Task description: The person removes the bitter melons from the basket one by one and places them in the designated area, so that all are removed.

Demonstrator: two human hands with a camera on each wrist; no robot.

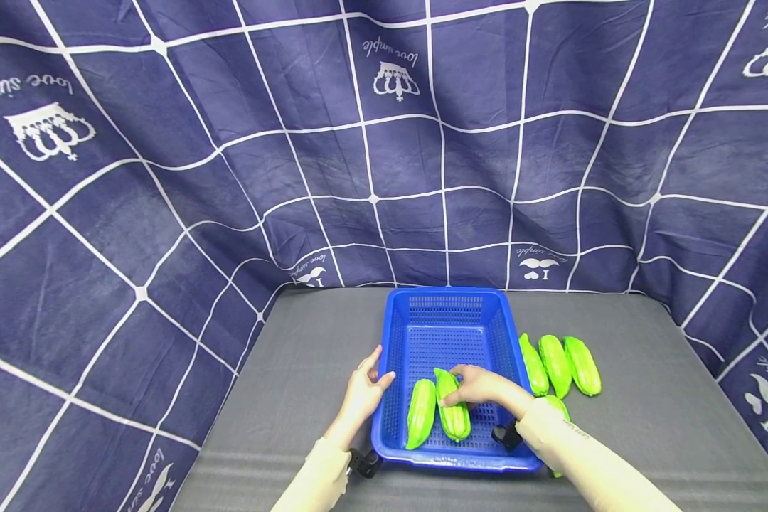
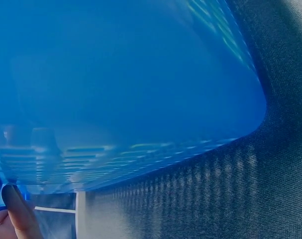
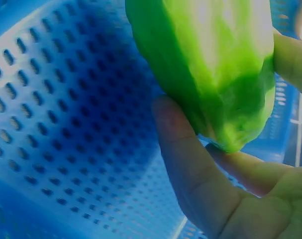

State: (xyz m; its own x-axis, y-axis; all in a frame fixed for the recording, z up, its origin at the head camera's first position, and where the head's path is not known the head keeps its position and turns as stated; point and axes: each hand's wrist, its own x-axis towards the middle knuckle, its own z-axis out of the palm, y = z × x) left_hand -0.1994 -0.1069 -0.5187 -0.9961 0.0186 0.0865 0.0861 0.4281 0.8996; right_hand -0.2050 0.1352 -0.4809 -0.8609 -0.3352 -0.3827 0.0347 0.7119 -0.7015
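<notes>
My right hand (image 1: pixel 476 386) reaches into a blue perforated basket (image 1: pixel 454 461) and holds a long, ridged, bright green vegetable (image 1: pixel 453 419). In the right wrist view, thumb and fingers close around the end of this vegetable (image 3: pixel 215 64), above the basket's slotted plastic (image 3: pixel 66 109). A second green vegetable (image 1: pixel 421 412) lies to its left inside the basket. My left hand (image 1: pixel 361 387) grips the basket's left rim, thumb over the edge. The left wrist view is mostly the basket's blue outer wall (image 2: pixel 131 74), with the fingers (image 2: pixel 21 214) at the lower left.
To the right of the basket, three green vegetables (image 1: pixel 555 364) lie side by side on the grey table (image 1: pixel 640 398). Another one (image 1: pixel 558 404) is partly hidden under my right forearm. A blue checked curtain (image 1: pixel 409 156) hangs behind and at both sides.
</notes>
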